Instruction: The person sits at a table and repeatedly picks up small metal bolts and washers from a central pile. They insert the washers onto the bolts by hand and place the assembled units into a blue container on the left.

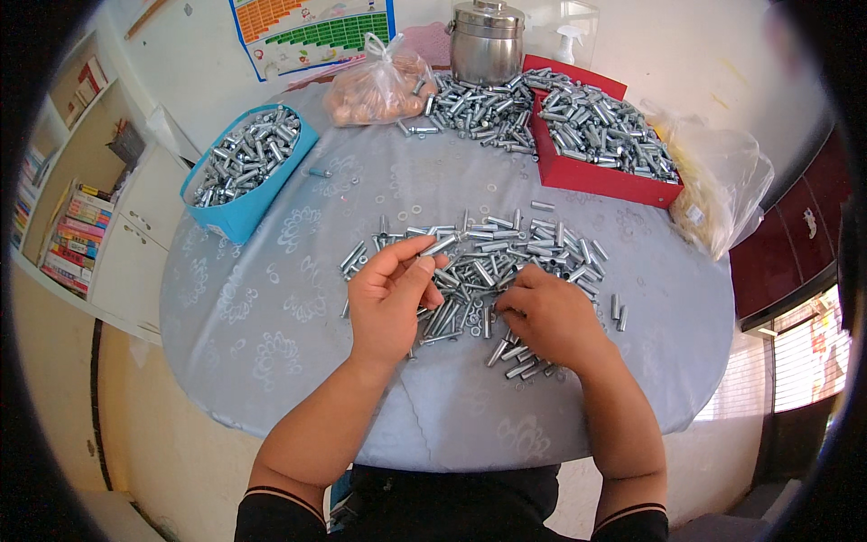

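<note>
Between the thumb and forefinger of my left hand (383,305) is a metal expansion bolt (440,246), held at a slant over the pile. My right hand (558,318) reaches down into the right side of that pile with its fingers curled together; what they pinch, if anything, is hidden. Under and around both hands spreads a heap of loose silvery sleeves, bolts, nuts and washers (490,247). Several sleeves (517,355) lie nearest me, just below my right hand.
A blue box (262,203) of metal bolts stands at the left. At the back right is a red box (605,181), heaped with bolts, beside a clear plastic bag (722,194). A tied bag of brownish pieces (379,90) and a steel pot (486,45) stand at the back.
</note>
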### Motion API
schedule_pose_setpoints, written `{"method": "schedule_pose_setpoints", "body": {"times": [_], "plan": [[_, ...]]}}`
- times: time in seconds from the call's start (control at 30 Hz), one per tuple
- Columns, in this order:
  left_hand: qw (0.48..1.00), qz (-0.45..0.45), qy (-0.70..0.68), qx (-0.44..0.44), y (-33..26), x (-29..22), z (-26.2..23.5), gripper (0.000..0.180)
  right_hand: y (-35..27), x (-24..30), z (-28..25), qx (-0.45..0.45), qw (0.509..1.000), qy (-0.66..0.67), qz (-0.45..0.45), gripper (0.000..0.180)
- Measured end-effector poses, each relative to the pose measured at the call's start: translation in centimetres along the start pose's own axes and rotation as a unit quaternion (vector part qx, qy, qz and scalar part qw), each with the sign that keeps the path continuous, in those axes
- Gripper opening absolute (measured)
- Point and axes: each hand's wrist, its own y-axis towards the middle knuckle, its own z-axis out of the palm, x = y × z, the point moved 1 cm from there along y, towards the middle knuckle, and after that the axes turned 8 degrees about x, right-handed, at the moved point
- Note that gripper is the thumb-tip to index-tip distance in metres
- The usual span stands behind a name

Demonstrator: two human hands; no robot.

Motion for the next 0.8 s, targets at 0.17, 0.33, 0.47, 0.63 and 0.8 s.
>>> {"method": "schedule_pose_setpoints", "body": {"times": [0.17,0.33,0.47,0.63,0.8], "plan": [[1.0,-0.003,0.0,-0.008,0.0,0.1,0.1,0.024,-0.3,-0.5,-0.7,0.004,0.998,-0.039,0.046,0.009],[1.0,-0.011,-0.002,0.008,-0.1,0.4,0.0,0.024,-0.3,-0.7,-0.2,-0.011,1.0,0.025,-0.003,0.01],[1.0,-0.017,-0.009,0.014,-0.1,0.6,0.2,0.024,0.2,0.4,0.6,0.0,0.998,0.045,-0.037,0.013],[1.0,-0.02,0.0,0.013,-0.2,0.8,0.4,0.024,0.3,0.4,0.9,-0.01,0.998,0.028,-0.061,0.012],[1.0,-0.021,0.005,0.013,-0.3,0.8,0.7,0.024,0.3,-0.7,1.5,-0.012,0.996,-0.02,-0.089,0.013]]}}
